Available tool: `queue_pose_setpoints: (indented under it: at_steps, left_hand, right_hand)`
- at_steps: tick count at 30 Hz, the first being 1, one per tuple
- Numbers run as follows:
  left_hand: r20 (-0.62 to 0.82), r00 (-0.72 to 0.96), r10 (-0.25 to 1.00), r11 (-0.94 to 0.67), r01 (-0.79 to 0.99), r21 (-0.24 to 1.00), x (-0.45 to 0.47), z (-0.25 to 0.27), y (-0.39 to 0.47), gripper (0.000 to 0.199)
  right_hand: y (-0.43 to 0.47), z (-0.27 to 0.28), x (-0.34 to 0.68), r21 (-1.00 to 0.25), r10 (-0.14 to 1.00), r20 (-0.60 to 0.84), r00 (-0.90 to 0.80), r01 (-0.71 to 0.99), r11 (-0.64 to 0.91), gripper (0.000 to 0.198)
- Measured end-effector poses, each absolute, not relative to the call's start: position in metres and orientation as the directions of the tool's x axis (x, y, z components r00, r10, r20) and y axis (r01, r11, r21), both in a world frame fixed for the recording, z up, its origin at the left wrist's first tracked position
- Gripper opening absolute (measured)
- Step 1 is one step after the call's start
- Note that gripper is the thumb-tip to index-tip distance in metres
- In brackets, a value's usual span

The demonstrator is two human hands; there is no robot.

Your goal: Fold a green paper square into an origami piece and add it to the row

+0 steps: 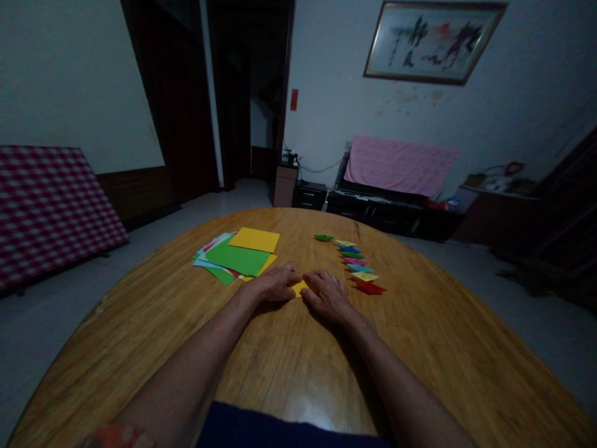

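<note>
Between my two hands a small piece of yellow folding paper (299, 288) lies on the wooden table, its ends covered by my fingers. My left hand (278, 283) grips its left side, fingers curled and thumb low. On the other side my right hand (326, 292) holds the paper with bent fingers and the thumb near its lower edge. To the left lies a fanned pile of coloured paper sheets, a green sheet (240, 257) and a yellow sheet (254, 240) on top. Right of my right hand stands a row of several folded paper boats, a red boat (370, 287) nearest.
The round wooden table (298, 367) fills the foreground. A lone green paper boat (323, 238) sits at the far end of the boat row. Beyond the table are a low black cabinet (373, 208), a pink cloth (401, 165) and a checked red-and-white panel (51, 211).
</note>
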State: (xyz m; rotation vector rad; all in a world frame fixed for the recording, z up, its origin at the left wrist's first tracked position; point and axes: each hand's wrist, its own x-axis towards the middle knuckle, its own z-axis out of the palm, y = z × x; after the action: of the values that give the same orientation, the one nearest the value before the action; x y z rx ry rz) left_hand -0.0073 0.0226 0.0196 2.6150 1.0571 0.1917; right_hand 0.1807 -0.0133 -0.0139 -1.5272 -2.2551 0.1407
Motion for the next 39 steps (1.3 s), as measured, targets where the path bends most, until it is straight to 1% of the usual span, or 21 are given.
queue_pose_setpoints:
  at_steps: [3,7,11,16,20,23,27,31,36,39]
  left_hand:
    - [-0.001,0.718,0.696,-0.677,0.656,0.335,-0.007,0.022,0.021,0.031]
    - [0.009,0.720,0.694,-0.677,0.648,0.348,-0.006,0.021,0.021,0.028]
    - [0.022,0.735,0.678,-0.693,0.630,0.350,-0.007,0.020,0.023,0.028]
    - [0.007,0.717,0.697,-0.673,0.651,0.350,-0.007,0.023,0.020,0.028]
    - [0.002,0.713,0.701,-0.668,0.655,0.354,-0.007,0.023,0.020,0.033]
    - [-0.002,0.712,0.703,-0.663,0.656,0.360,-0.008,0.023,0.021,0.038]
    - [-0.021,0.719,0.695,-0.659,0.648,0.381,-0.009,0.023,0.021,0.041]
    - [-0.034,0.723,0.690,-0.650,0.639,0.411,-0.010,0.025,0.019,0.046]
    - [-0.034,0.705,0.708,-0.632,0.655,0.415,-0.010,0.025,0.019,0.042]
    - [-0.024,0.703,0.711,-0.637,0.657,0.403,-0.009,0.026,0.019,0.040]
  right_hand:
    - [-0.015,-0.015,0.170,-0.287,0.920,0.302,-0.252,0.896,0.340,0.041]
    - [-0.015,-0.014,0.168,-0.291,0.942,0.245,-0.229,0.910,0.297,0.047]
    - [-0.015,-0.012,0.173,-0.283,0.945,0.197,-0.262,0.907,0.311,0.050]
    - [-0.016,-0.013,0.182,-0.282,0.932,0.195,-0.304,0.893,0.351,0.053]
    - [-0.013,-0.016,0.189,-0.314,0.910,0.204,-0.360,0.857,0.409,0.060]
    - [-0.011,-0.017,0.194,-0.328,0.901,0.199,-0.386,0.840,0.432,0.062]
    - [-0.010,-0.017,0.196,-0.338,0.899,0.193,-0.393,0.834,0.437,0.065]
    - [-0.010,-0.013,0.198,-0.363,0.902,0.158,-0.402,0.826,0.432,0.064]
    - [-0.010,-0.009,0.201,-0.423,0.910,0.144,-0.390,0.807,0.413,0.060]
    - [-0.009,-0.008,0.202,-0.479,0.916,0.148,-0.373,0.783,0.396,0.060]
